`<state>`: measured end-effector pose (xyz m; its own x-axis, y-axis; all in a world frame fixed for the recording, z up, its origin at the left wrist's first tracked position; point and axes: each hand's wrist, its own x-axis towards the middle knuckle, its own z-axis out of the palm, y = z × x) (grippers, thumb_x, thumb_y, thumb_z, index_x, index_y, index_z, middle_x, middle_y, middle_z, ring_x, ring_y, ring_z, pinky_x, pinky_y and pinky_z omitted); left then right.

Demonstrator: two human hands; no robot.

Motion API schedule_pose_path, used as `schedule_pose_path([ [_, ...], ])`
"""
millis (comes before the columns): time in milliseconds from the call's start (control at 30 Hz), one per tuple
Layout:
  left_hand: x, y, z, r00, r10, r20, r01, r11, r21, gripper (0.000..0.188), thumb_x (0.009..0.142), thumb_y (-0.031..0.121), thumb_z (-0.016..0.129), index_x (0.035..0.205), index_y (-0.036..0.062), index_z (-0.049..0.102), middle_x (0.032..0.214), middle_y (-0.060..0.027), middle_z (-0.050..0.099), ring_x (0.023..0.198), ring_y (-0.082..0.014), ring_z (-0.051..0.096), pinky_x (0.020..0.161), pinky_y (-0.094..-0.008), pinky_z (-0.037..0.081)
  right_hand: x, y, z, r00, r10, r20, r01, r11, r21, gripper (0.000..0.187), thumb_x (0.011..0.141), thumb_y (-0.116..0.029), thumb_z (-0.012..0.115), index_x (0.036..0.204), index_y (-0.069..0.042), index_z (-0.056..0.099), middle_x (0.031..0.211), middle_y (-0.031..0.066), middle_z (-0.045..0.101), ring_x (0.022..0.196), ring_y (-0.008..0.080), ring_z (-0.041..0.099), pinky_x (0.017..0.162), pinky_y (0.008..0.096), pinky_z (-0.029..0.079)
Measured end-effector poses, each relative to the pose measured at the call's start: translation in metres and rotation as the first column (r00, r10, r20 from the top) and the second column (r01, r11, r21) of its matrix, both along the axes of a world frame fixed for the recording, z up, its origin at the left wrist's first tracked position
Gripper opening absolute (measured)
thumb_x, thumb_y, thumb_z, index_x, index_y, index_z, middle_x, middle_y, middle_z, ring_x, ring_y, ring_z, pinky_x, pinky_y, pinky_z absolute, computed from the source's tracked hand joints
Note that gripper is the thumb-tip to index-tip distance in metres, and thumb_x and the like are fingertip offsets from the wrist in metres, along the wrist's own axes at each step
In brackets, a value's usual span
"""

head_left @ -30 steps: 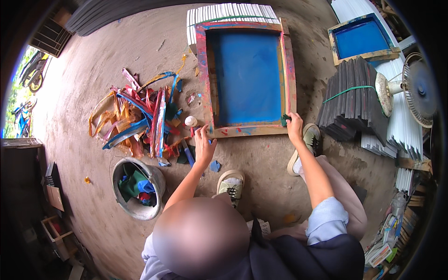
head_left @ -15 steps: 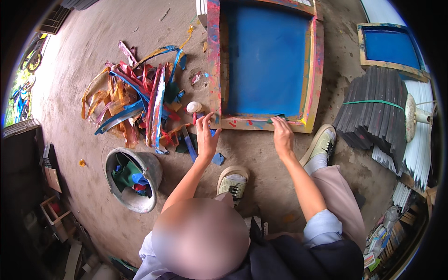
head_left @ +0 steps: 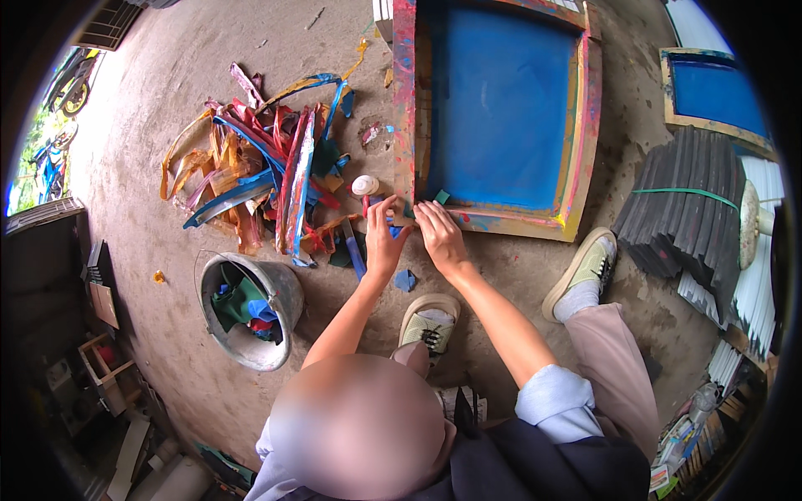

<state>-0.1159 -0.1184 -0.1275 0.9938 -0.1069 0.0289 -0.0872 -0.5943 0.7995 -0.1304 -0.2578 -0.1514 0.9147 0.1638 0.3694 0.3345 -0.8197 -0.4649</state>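
Note:
A wooden screen-printing frame (head_left: 590, 125) with blue mesh (head_left: 501, 108) lies on the floor ahead of me, its bars stained with paint. At its near left corner, my right hand (head_left: 443, 240) presses a small green cloth (head_left: 442, 197) against the near bar, its fingers laid over it. Close beside it, my left hand (head_left: 385, 242) is at the corner's outer side, thumb apart from its bent fingers and nothing visible in it. A white-topped bottle (head_left: 364, 185) stands just beyond the left fingers. Near that hand lies a blue-handled tool (head_left: 354, 252), partly hidden.
Left of the frame is a heap of crumpled coloured tape strips (head_left: 276, 159). A grey bucket (head_left: 288, 292) holding green and blue rags stands nearer. To the right are a strapped stack of dark slats (head_left: 681, 196) and a smaller blue-mesh frame (head_left: 668, 83). My shoes (head_left: 430, 321) flank the near side.
My right hand has slid left along the near bar with the green cloth, from near the right end to the left corner. My left hand stays by that corner.

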Motion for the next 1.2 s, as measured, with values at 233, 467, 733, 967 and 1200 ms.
schedule_pose_path([
  [233, 0.002, 0.005, -0.005, 0.994, 0.011, -0.105, -0.029, 0.984, -0.175, 0.075, 0.072, -0.005, 0.075, 0.136, 0.0095, 0.040, 0.115, -0.0078, 0.050, 0.101, -0.0176, 0.055, 0.084, -0.0309, 0.051, 0.014, -0.033, 0.019, 0.979, 0.182, -0.089, -0.174, 0.981, 0.088, 0.021, 0.071, 0.000, 0.065, 0.093, -0.001, 0.064, 0.098, 0.0093, 0.061, 0.093, 0.0246, 0.059, 0.083, 0.0342, 0.052],
  [467, -0.009, 0.012, -0.022, 0.969, 0.189, -0.160, -0.240, 0.877, -0.417, 0.048, 0.094, -0.004, 0.048, 0.139, 0.0054, 0.034, 0.114, -0.0120, 0.054, 0.099, -0.0181, 0.057, 0.087, -0.0305, 0.047, 0.025, 0.005, 0.030, 0.958, 0.285, -0.020, -0.283, 0.958, 0.049, 0.024, 0.074, -0.002, 0.060, 0.098, -0.002, 0.060, 0.097, 0.0077, 0.057, 0.099, 0.0226, 0.054, 0.086, 0.0301, 0.050],
  [733, -0.006, 0.012, -0.020, 0.972, 0.195, -0.133, -0.230, 0.905, -0.357, 0.043, 0.098, 0.006, 0.048, 0.139, 0.0073, 0.034, 0.114, -0.0093, 0.054, 0.102, -0.0156, 0.058, 0.083, -0.0276, 0.049, 0.027, 0.007, 0.024, 0.955, 0.274, -0.116, -0.286, 0.953, -0.103, 0.017, 0.074, -0.001, 0.059, 0.091, -0.004, 0.059, 0.094, 0.0077, 0.057, 0.102, 0.0244, 0.055, 0.086, 0.0301, 0.053],
  [967, -0.009, 0.019, -0.016, 0.962, 0.227, -0.155, -0.268, 0.896, -0.354, 0.040, 0.095, 0.005, 0.053, 0.133, 0.0033, 0.041, 0.106, -0.0106, 0.058, 0.095, -0.0182, 0.059, 0.083, -0.0320, 0.050, -0.012, -0.079, 0.025, 0.984, 0.144, -0.109, -0.166, 0.959, -0.230, 0.021, 0.072, 0.006, 0.061, 0.090, -0.004, 0.056, 0.094, 0.0085, 0.057, 0.095, 0.0235, 0.058, 0.071, 0.0291, 0.060],
  [1200, -0.006, 0.021, 0.009, 0.996, 0.000, -0.084, -0.022, 0.968, -0.251, 0.030, 0.094, 0.005, 0.054, 0.123, 0.0036, 0.051, 0.102, -0.0117, 0.059, 0.094, -0.0196, 0.060, 0.081, -0.0330, 0.050, -0.034, -0.212, 0.068, 0.936, -0.289, -0.201, 0.182, 0.886, -0.426, 0.023, 0.071, 0.010, 0.058, 0.090, -0.004, 0.058, 0.090, 0.0128, 0.057, 0.093, 0.0301, 0.057, 0.077, 0.0393, 0.051],
])
